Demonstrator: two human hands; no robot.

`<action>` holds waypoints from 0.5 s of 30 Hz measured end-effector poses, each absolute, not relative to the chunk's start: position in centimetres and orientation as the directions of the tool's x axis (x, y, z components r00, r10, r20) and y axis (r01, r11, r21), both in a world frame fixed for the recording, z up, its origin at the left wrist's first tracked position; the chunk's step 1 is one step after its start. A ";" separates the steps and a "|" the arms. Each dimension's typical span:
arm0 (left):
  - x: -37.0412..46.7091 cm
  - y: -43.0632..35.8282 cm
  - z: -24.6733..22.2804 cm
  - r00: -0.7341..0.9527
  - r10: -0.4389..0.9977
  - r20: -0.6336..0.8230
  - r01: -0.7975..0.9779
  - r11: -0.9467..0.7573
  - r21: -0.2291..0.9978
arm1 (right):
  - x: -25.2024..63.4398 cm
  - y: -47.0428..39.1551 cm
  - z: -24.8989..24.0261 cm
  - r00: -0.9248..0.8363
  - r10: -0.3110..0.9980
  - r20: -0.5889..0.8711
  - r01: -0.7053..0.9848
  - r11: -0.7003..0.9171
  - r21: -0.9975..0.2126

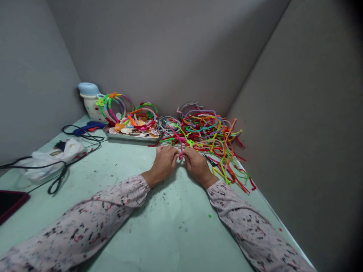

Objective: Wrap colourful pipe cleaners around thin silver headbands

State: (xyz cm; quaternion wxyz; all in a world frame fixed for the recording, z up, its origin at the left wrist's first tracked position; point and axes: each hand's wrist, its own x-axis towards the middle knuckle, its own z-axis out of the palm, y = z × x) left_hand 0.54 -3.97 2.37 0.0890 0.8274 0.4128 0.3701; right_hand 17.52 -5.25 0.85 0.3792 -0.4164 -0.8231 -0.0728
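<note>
A pink pipe cleaner (pixel 181 151) with a small loop or twist stands between my two hands at the middle of the table. My left hand (pixel 166 161) pinches it from the left with closed fingertips. From the right, the fingers of my right hand (pixel 196 163) are closed on the same piece. Just behind my hands lies a large tangled pile of coloured pipe cleaners (pixel 204 126). Scissors with yellow handles (pixel 217 170) lie to the right of my right hand, partly under pipe cleaners.
A metal tray (pixel 130 137) holds shell-like pieces and fuzzy coloured rings. Behind it stands a blue-lidded bottle (pixel 92 102). At left are black cables (pixel 66 166), a white plastic bag (pixel 53 158) and a dark tablet-like object (pixel 11 204). Grey walls enclose the table (pixel 170 234).
</note>
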 end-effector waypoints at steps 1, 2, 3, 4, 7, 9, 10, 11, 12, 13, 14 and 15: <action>0.6 -4.0 2.4 0.385 0.750 0.538 0.620 -0.642 0.451 | 17.5 -5.3 0.9 -0.367 0.632 0.683 0.736 0.646 -0.202; 0.6 -4.0 2.4 0.384 0.750 0.539 0.622 -0.641 0.449 | 17.5 -5.3 0.9 -0.369 0.632 0.681 0.729 0.651 -0.210; 0.6 -4.0 2.3 0.385 0.749 0.539 0.623 -0.642 0.447 | 17.5 -5.3 1.0 -0.371 0.631 0.682 0.721 0.659 -0.217; 0.5 -4.0 2.3 0.387 0.748 0.539 0.625 -0.643 0.443 | 17.5 -5.3 1.0 -0.375 0.626 0.684 0.711 0.668 -0.222; 0.5 -4.1 2.3 0.397 0.747 0.534 0.632 -0.644 0.431 | 17.5 -5.3 1.1 -0.390 0.613 0.687 0.689 0.689 -0.224; 0.5 -4.1 2.2 0.402 0.746 0.530 0.636 -0.644 0.424 | 17.5 -5.3 1.1 -0.394 0.617 0.681 0.689 0.689 -0.225; 0.5 -4.1 2.2 0.405 0.746 0.528 0.638 -0.644 0.421 | 17.5 -5.3 1.0 -0.396 0.621 0.677 0.692 0.686 -0.225; 0.5 -4.0 2.1 0.408 0.746 0.526 0.640 -0.645 0.418 | 17.5 -5.4 1.0 -0.397 0.624 0.672 0.696 0.683 -0.223; 0.5 -4.0 2.1 0.411 0.746 0.524 0.643 -0.645 0.414 | 17.5 -5.4 1.0 -0.401 0.625 0.670 0.699 0.681 -0.218; 0.5 -4.0 2.0 0.414 0.746 0.521 0.645 -0.644 0.410 | 17.5 -5.4 1.0 -0.404 0.625 0.668 0.702 0.680 -0.211; 0.5 -4.0 2.0 0.417 0.747 0.518 0.647 -0.644 0.408 | 17.5 -5.4 1.0 -0.406 0.623 0.669 0.705 0.679 -0.204; 0.5 -4.0 2.0 0.419 0.746 0.517 0.646 -0.645 0.408 | 17.5 -5.4 0.9 -0.406 0.621 0.670 0.708 0.678 -0.199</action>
